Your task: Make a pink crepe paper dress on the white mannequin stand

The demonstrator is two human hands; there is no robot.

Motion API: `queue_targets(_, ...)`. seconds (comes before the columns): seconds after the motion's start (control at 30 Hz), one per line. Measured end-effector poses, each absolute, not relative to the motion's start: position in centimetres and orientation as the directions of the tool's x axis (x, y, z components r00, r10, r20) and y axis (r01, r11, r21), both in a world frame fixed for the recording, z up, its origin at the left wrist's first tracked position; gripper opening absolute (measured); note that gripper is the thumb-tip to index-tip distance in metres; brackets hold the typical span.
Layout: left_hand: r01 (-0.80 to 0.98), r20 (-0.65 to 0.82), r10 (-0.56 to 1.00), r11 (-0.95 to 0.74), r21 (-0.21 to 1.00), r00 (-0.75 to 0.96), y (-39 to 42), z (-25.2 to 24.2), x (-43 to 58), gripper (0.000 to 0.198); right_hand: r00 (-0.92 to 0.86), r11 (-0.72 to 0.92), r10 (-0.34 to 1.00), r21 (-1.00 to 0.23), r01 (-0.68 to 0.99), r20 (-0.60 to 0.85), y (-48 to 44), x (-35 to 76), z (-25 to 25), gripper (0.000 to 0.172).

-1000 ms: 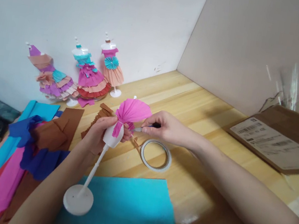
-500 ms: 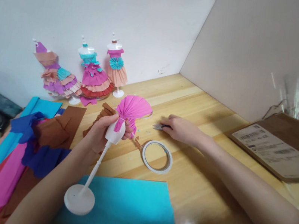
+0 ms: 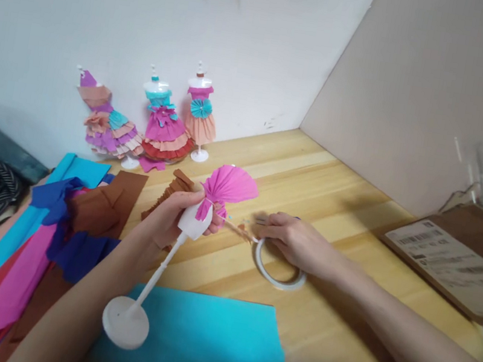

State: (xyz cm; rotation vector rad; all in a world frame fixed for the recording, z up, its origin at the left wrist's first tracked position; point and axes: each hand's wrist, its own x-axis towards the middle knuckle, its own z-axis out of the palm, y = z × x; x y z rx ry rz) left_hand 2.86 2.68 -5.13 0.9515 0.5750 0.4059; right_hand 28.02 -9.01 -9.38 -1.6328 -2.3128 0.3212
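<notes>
My left hand [image 3: 175, 207] is wrapped around the upper body of a small white dress-form mannequin [image 3: 196, 220]. The mannequin tilts, its round base [image 3: 126, 323] toward me. Pink pleated paper [image 3: 231, 185] fans out from its top, pinched in at a narrow tie. My right hand [image 3: 298, 242] is closed over the far rim of a roll of tape [image 3: 278, 281] lying on the table. Small scissors [image 3: 260, 219] project from its fingers, blurred by motion. A thin loose end runs from the roll toward the mannequin.
Three mannequins in paper dresses [image 3: 165, 126] stand by the wall. Coloured crepe paper [image 3: 95, 207] is piled at left, beside pleated brown paper [image 3: 176, 189]. A turquoise sheet [image 3: 216, 342] lies in front. A labelled cardboard box [image 3: 453, 257] is at right.
My right hand has moved toward me, from beyond the tape roll to above its far rim. My left hand still holds the mannequin. The whole view has shifted slightly.
</notes>
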Motion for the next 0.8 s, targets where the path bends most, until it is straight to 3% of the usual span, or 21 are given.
queue_targets(0.33,-0.12,-0.247,0.537,0.559,0.821,0.807,1.9,-5.1,3.0,0.039,-0.301,0.324,0.945,-0.235,0.916,0.13,-9.1,30.0,-10.2,0.038)
queue_targets(0.5,-0.243,-0.221,0.631,0.563,0.79,0.744,2.3,-4.4,2.3,0.035,-0.273,0.3,0.951,-0.221,0.928,0.145,-9.4,30.6,-10.7,0.04)
queue_targets(0.67,-0.352,-0.103,0.705,0.468,0.81,0.701,1.8,-3.6,1.9,0.038,-0.129,0.232,0.951,-0.373,0.898,0.28,-10.2,30.5,-9.1,0.035)
queue_targets(0.73,-0.376,-0.038,0.697,0.43,0.821,0.716,1.1,-3.2,2.1,0.042,-0.054,0.285,0.914,-0.544,0.789,0.401,-11.0,28.7,-7.1,0.028)
queue_targets(0.8,-0.402,0.009,0.703,0.396,0.826,0.711,0.3,-2.9,2.4,0.043,0.01,0.345,0.9,-0.729,0.591,0.435,-11.9,25.9,-4.6,0.031)
